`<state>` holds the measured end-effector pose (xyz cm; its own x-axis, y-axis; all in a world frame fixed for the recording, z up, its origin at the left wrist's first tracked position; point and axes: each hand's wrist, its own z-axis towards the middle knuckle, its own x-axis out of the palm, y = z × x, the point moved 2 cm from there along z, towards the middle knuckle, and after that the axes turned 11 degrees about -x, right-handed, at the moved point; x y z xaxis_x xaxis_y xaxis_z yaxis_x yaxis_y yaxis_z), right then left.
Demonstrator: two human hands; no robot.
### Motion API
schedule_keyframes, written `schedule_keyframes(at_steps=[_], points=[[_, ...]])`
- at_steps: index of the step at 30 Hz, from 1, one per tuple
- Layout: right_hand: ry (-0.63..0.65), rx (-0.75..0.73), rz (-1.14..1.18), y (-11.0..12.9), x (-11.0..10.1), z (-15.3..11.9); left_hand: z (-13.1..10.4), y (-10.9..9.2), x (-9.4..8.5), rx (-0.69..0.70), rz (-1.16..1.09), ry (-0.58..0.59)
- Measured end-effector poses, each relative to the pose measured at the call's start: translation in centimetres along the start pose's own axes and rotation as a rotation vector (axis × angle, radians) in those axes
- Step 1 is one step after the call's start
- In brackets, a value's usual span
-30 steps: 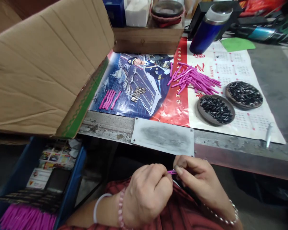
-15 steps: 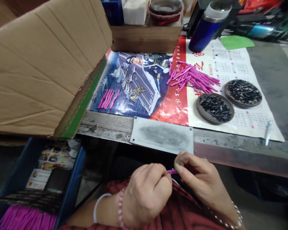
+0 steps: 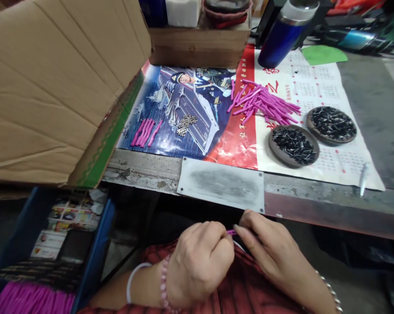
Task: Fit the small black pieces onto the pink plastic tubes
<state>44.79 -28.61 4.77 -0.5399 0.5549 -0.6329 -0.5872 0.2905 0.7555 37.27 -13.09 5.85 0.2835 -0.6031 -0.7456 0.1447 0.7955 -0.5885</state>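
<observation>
Over my lap, just below the table's front edge, my left hand (image 3: 203, 257) is closed in a fist around a thin magenta strip (image 3: 231, 232). Only a short piece of the strip shows between the hands; my fingers hide the rest. My right hand (image 3: 265, 244) pinches its other end between thumb and curled fingers. Whether a smaller part is in the pinch too I cannot make out. On the poster lie a loose pile of magenta strips (image 3: 265, 102), a short row of the same strips (image 3: 146, 132) and a cluster of small metallic beads (image 3: 186, 124).
Two round dishes (image 3: 294, 146) of small dark pins stand at the right. A grey metal plate (image 3: 221, 184) sits on the table's front edge. A cardboard box (image 3: 62, 96) blocks the left, above a blue drawer (image 3: 101, 244). A blue bottle (image 3: 282, 37) stands behind.
My right hand has moved slightly left, closer to my left fist, so less of the strip shows between them. The view has shifted a little.
</observation>
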Motion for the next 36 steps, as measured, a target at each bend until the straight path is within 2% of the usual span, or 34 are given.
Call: schedule_keyframes(at_steps=[12, 19, 24, 27, 31, 34, 36], points=[[0.005, 0.007, 0.144, 0.2, 0.1, 0.6, -0.2, 0.3, -0.3, -0.046, -0.052, -0.027], [0.038, 0.064, 0.220, 0.1, 0.2, 0.7, -0.8, 0.7, -0.4, -0.041, -0.078, -0.049], [0.010, 0.091, 0.268, 0.1, 0.5, 1.3, -0.8, 1.3, -0.1, -0.116, -0.164, -0.012], [-0.063, 0.140, 0.370, -0.3, 0.8, 1.6, -0.6, 2.0, 0.1, -0.212, -0.410, 0.041], [-0.232, 0.177, 0.549, -0.8, 1.5, 1.4, -0.2, 2.6, 0.5, -0.495, -0.813, 0.114], [-0.252, 0.191, 0.593, -0.2, 2.5, 1.2, 0.0, 2.6, 0.8, -0.710, -1.036, 0.151], [-0.253, 0.176, 0.594, 0.5, 3.4, 1.2, 0.0, 2.5, 1.0, -0.779, -1.111, 0.151]])
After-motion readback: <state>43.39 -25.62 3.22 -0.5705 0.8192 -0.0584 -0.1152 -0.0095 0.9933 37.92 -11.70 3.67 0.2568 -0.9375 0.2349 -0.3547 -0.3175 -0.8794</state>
